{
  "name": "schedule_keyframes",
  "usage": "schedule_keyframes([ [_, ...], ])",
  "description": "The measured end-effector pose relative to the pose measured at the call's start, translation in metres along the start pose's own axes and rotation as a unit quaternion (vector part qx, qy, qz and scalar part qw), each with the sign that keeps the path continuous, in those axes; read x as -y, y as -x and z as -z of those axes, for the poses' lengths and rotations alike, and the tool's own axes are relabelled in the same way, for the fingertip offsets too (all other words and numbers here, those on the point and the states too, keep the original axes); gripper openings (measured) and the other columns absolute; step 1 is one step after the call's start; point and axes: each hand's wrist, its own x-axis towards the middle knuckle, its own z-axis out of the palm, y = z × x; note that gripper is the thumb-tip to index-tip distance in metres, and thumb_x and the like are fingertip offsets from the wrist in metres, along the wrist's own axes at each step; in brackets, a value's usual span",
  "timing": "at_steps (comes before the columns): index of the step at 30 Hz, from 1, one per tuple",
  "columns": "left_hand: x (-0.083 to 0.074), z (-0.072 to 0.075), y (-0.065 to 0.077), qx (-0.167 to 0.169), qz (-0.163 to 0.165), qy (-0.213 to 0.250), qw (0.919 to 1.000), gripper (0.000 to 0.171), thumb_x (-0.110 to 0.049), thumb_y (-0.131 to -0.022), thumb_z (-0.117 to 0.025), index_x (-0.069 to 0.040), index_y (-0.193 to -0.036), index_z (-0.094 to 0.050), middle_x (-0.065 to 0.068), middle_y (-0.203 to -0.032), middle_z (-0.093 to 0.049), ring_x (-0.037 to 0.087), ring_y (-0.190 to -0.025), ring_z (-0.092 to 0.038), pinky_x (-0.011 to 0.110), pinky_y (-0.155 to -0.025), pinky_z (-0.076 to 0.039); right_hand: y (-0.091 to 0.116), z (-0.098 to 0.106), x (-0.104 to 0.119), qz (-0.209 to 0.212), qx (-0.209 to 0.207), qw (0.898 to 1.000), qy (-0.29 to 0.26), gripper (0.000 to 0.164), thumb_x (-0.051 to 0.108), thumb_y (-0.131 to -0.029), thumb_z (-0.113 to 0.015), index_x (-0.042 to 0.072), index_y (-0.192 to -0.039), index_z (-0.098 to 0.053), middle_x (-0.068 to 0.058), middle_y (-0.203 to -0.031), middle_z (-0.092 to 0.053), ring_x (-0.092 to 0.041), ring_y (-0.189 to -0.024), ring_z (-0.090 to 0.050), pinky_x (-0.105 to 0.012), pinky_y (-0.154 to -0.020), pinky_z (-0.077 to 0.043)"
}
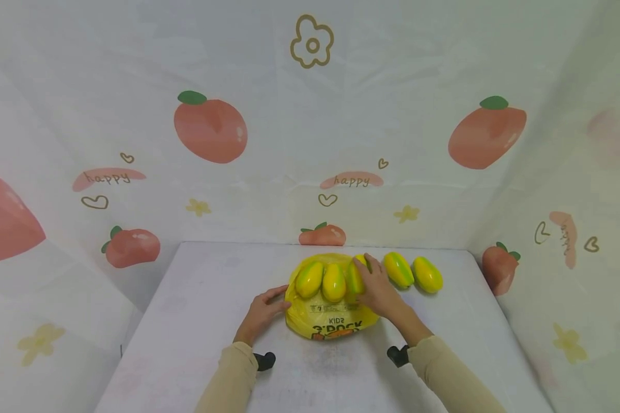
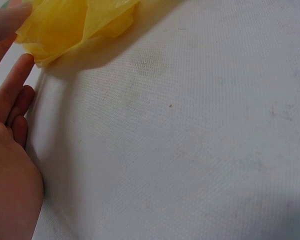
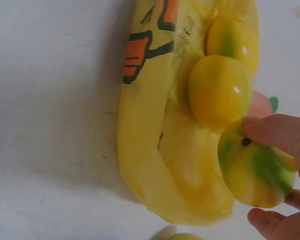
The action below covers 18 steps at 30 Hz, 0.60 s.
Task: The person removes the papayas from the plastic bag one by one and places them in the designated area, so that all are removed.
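A yellow plastic bag with dark lettering lies on the table. Two glossy yellow-green oval fruits rest on it side by side. My right hand grips a third yellow-green oval fruit over the bag's right part, thumb on its end near a small brown stem spot. At the bag's left edge is my left hand, its fairly straight fingers touching the thin plastic. Part of the gripped fruit is hidden behind my right fingers in the head view.
Two more yellow-green fruits lie on the white table to the right of the bag. A pale curtain printed with red fruit and flowers rises behind the table and along both sides.
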Motion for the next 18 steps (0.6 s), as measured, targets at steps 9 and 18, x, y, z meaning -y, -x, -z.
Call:
schedule_keyframes([
  [9, 0.003, 0.001, -0.002, 0.003, 0.001, 0.006, 1.0, 0.049, -0.037, -0.087, -0.079, -0.029, -0.134, -0.067, 0.002, -0.15, -0.059, 0.033, -0.151, -0.04, 0.063, -0.126, -0.024, 0.004, 0.013, -0.001, -0.036, -0.004, 0.998, -0.06, 0.096, 0.011, -0.081, -0.086, 0.01, -0.16, -0.03, -0.025, -0.167, -0.016, -0.051, -0.149, -0.028, -0.065, -0.114, -0.042],
  [18, 0.001, 0.0, -0.001, 0.002, 0.007, -0.011, 0.9999, 0.05, -0.039, -0.087, -0.079, -0.031, -0.135, -0.067, 0.002, -0.15, -0.058, 0.034, -0.15, -0.04, 0.063, -0.125, -0.025, 0.016, 0.025, -0.011, -0.05, -0.029, 0.996, -0.072, 0.096, 0.017, -0.082, -0.086, 0.011, -0.16, -0.029, -0.027, -0.166, -0.017, -0.052, -0.149, -0.026, -0.068, -0.115, -0.038],
])
